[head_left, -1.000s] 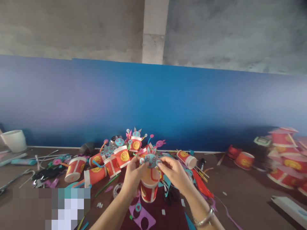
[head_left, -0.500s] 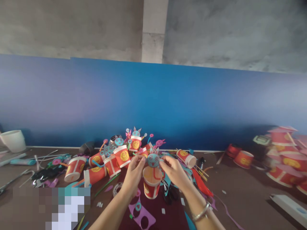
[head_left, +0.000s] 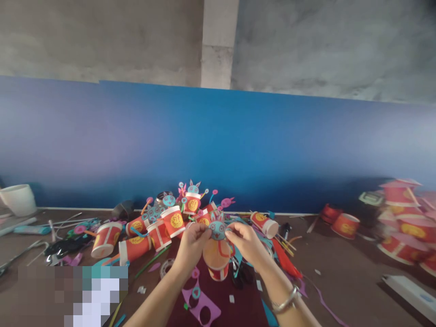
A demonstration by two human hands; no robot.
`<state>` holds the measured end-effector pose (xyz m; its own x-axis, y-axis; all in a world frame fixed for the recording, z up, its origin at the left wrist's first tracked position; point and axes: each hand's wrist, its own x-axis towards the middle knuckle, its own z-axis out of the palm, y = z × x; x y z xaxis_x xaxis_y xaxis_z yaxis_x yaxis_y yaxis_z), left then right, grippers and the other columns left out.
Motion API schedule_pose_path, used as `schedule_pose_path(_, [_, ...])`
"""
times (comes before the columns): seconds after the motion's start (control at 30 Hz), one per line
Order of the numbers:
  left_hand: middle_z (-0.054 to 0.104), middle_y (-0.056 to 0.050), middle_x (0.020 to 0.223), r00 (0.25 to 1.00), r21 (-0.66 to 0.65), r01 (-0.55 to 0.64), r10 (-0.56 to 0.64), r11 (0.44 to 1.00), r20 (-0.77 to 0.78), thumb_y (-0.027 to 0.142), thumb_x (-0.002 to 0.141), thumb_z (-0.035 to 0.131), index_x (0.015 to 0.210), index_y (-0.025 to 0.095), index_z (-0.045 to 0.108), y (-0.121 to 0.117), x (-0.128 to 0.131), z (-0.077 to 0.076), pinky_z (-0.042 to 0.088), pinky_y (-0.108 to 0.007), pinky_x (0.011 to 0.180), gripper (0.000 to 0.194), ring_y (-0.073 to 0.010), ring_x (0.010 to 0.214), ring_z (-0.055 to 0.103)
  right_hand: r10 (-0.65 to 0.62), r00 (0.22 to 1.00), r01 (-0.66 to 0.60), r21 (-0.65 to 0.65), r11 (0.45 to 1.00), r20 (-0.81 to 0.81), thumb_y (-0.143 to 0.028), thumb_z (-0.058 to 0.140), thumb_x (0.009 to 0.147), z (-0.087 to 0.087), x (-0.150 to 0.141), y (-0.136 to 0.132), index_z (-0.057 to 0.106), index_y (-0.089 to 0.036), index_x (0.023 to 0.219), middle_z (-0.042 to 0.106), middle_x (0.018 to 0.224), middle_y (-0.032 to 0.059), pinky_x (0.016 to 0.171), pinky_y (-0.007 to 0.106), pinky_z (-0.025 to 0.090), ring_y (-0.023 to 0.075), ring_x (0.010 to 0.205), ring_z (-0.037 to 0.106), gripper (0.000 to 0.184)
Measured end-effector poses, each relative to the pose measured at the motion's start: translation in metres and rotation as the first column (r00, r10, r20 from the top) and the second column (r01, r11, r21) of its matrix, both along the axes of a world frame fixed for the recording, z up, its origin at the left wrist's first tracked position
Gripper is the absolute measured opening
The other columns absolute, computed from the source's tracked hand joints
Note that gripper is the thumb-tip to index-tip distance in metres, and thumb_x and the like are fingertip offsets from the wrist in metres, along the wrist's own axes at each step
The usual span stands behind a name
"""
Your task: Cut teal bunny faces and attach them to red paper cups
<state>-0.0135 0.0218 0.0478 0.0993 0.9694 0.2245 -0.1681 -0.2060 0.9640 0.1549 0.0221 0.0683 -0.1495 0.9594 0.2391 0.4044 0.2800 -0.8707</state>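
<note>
A blue paper animal face [head_left: 217, 230] with pointed ears stands at the far rim of a red and white paper cup [head_left: 218, 274]. Its left edge is pinched by my left hand [head_left: 191, 247], fingertips closed. On the opposite edge my right hand [head_left: 247, 244] pinches it in the same way. The cup's open top leans toward me, and a red strip shows inside it. Whether the face is fixed to the rim, I cannot tell. Just right of the cup lie black-handled scissors [head_left: 242, 275].
Behind my left hand are several decorated cups, one upright cup [head_left: 192, 204] bearing a face. A purple cut-out sheet [head_left: 208, 305] lies in front. Tape [head_left: 166, 269] sits left, a red pouch-like piece [head_left: 285, 259] right. Stacked cups [head_left: 405, 245] stand far right, beneath a blue partition [head_left: 218, 136].
The cup has tipped toward me, showing more of its inside. The face has dropped slightly closer to the rim, with both hands still pinching its edges.
</note>
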Motion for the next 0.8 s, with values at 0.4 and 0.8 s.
schedule_pose_path(0.4, [0.073, -0.007, 0.077, 0.993, -0.031, -0.083, 0.085, 0.996, 0.083, 0.039, 0.069, 0.069, 0.081, 0.016, 0.069, 0.004, -0.001, 0.001, 0.048, -0.032, 0.075, 0.025, -0.0240, 0.079, 0.066, -0.014, 1.000, 0.013, 0.104, 0.995, 0.004, -0.033, 0.054, 0.080, 0.001, -0.002, -0.002, 0.061, -0.014, 0.075, 0.057, 0.063, -0.0004, 0.056, 0.023, 0.038, 0.0133, 0.060, 0.049, 0.020])
schedule_pose_path(0.8, [0.038, -0.010, 0.142, 0.972, 0.143, 0.232, -0.225, 0.962, -0.062, 0.023, 0.055, 0.083, 0.139, 0.030, 0.032, -0.010, -0.003, -0.002, 0.036, -0.044, 0.101, 0.099, -0.0342, 0.128, 0.038, -0.018, 0.964, 0.087, 0.251, 0.964, -0.264, -0.035, 0.055, 0.084, 0.012, 0.006, -0.009, 0.057, -0.018, 0.084, 0.060, 0.078, 0.0031, 0.064, 0.024, 0.044, 0.0162, 0.072, 0.055, 0.018])
